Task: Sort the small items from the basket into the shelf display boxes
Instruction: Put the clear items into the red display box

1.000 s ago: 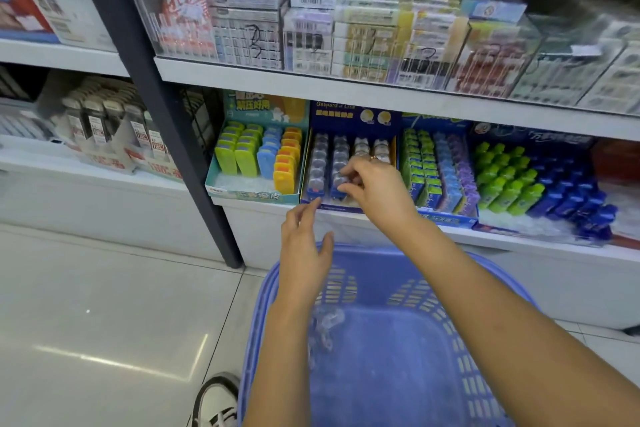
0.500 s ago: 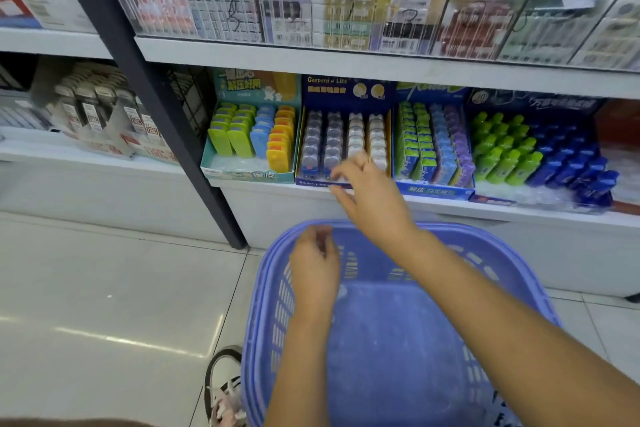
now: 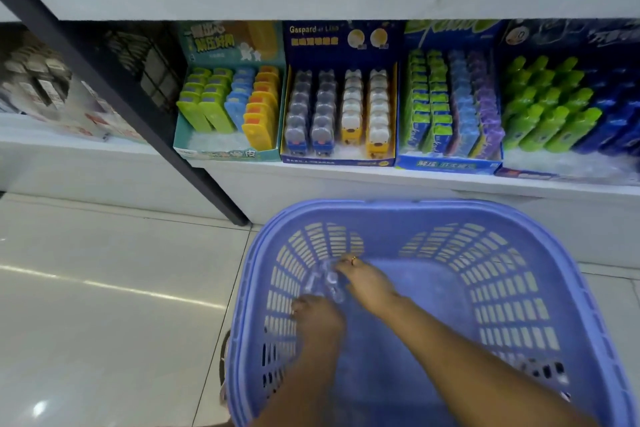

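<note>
Small items [image 3: 327,279], a little cluster of clear, glossy packets, lie at the bottom of a lilac plastic basket [image 3: 408,208], tucked into its far left corner against the slotted wall. Both hands reach down into that corner. The right hand [image 3: 369,286], which wears a ring, has its fingers curled over the top of the cluster and seems to be gathering it up. The left hand [image 3: 318,321] sits just beside the near end of the packets with bent fingers; blur makes it impossible to tell whether it grips anything.

The basket stands on a pale tiled floor [image 3: 104,288] in front of a low white shelf [image 3: 311,180]. On the shelf is a row of open display boxes: a teal box [image 3: 225,153] of green, blue and yellow cases, a navy box [image 3: 337,160] of grey and white animal-shaped pieces, then a blue box [image 3: 446,163] of flat packs.

The packets look very light, and their shiny wrapping is probably slippery and crinkly, so they could slide apart if scooped loosely. A fingertip pinch across the middle of one packet, or a gather of the whole cluster against the basket wall, looks like the surest hold.
</note>
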### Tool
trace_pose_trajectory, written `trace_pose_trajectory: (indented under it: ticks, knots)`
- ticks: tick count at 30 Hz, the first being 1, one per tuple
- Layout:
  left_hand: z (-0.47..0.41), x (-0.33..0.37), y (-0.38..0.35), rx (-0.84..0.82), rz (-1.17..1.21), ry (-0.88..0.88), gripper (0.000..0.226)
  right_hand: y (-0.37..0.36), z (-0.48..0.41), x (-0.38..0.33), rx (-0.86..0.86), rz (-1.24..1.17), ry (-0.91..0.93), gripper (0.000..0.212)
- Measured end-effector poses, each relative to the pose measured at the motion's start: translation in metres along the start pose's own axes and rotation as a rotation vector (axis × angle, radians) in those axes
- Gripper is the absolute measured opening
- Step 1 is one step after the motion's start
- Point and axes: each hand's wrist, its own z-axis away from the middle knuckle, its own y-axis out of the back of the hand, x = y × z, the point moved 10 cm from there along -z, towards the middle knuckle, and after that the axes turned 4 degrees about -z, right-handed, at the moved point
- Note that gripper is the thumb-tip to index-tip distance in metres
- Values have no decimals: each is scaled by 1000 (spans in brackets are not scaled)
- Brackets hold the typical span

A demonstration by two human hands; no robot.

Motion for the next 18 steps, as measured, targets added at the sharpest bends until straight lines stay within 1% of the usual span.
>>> trace_pose_trajectory:
  ticks: [2, 3, 6, 8, 10, 12, 14, 15, 16, 17, 18]
  knots:
    - [1, 0, -5, -47, -8, 71, 48, -9, -5, 2, -5, 53, 23, 35]
    - [-1, -1, -6, -45, 31, 93, 48, -12, -7, 8, 7, 73, 12, 34]
    - [-10, -12, -12, 16, 244, 148, 48, -11, -9, 25, 22, 99, -53, 33]
    - [-12, -18, -11, 61, 320, 150, 56, -8, -7, 43, 39, 6, -131, 32]
    - [-13, -16, -11, 65, 407, 124, 74, 0, -1, 59, 95, -89, -207, 30]
    - [-15, -11, -6, 70, 430, 74, 77, 11, 7, 73, 151, -190, -258, 30]
    - [-16, -6, 4, 96, 359, 13, 76, 25, 16, 82, 197, -357, -293, 27]
    - [-15, -6, 6, 95, 366, -2, 69, 32, 21, 83, 205, -458, -296, 29]
    - [-16, -6, 6, 89, 372, -16, 53, 39, 26, 82, 198, -547, -287, 33]
    - [-14, -6, 5, 56, 356, -21, 44, 47, 31, 76, 185, -612, -259, 39]
    - [-12, -5, 3, 22, 313, -33, 51, 56, 37, 69, 167, -665, -221, 45]
